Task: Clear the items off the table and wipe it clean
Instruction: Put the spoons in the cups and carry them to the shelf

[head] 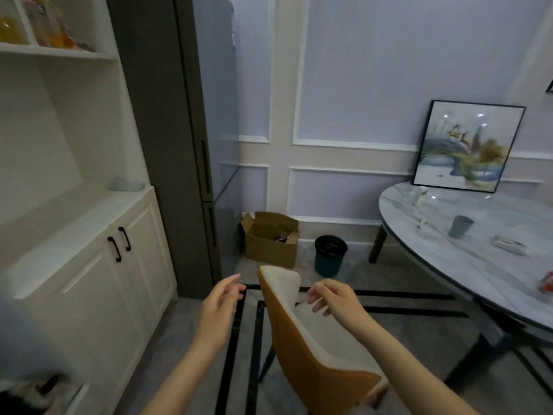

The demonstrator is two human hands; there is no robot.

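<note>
A round marble table [466,265] stands at the right. On it are a grey cup [460,226], a small flat pale item [509,244], some small white bits [420,196] near the back, and a red item [547,282] at the frame's right edge. A framed picture [466,145] leans on the wall at the table's back. My left hand [220,301] hovers over the floor, fingers loosely bent, holding nothing. My right hand [332,298] hangs over the orange chair [311,339], fingers relaxed, empty. Both hands are well left of the table.
A dark bin [330,255] and an open cardboard box [270,239] sit on the floor by the wall. A grey fridge [185,145] and white cabinets [89,250] fill the left. A folded cloth [127,184] lies on the cabinet counter.
</note>
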